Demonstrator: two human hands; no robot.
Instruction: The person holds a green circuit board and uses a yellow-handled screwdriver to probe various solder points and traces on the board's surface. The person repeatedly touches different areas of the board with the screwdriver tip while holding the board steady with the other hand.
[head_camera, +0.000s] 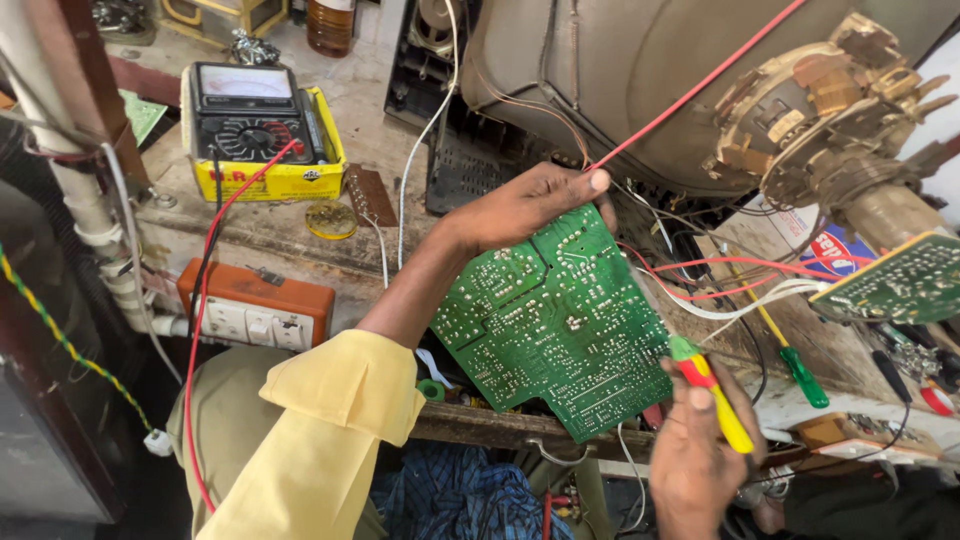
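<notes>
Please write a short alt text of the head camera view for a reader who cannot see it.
A person's left hand holds a green circuit board tilted, solder side up, while the right hand holds a red and yellow screwdriver at its edge. Behind them lie an old television tube, a yellow multimeter and loose wires.

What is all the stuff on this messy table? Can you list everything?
circuit board: one, green, middle, held up tilted
small board: one, green, right edge
picture tube: one, grey, top right
meter: one, black in a yellow case, top left
switch box: one, orange with white switches, left
red wire: one, from the tube toward the circuit board
screwdriver: one, red and yellow with a green tip end
green screwdriver: one, lying on the bench, right
left hand: grips the circuit board's top edge
right hand: holds the screwdriver at the circuit board's lower edge
</notes>
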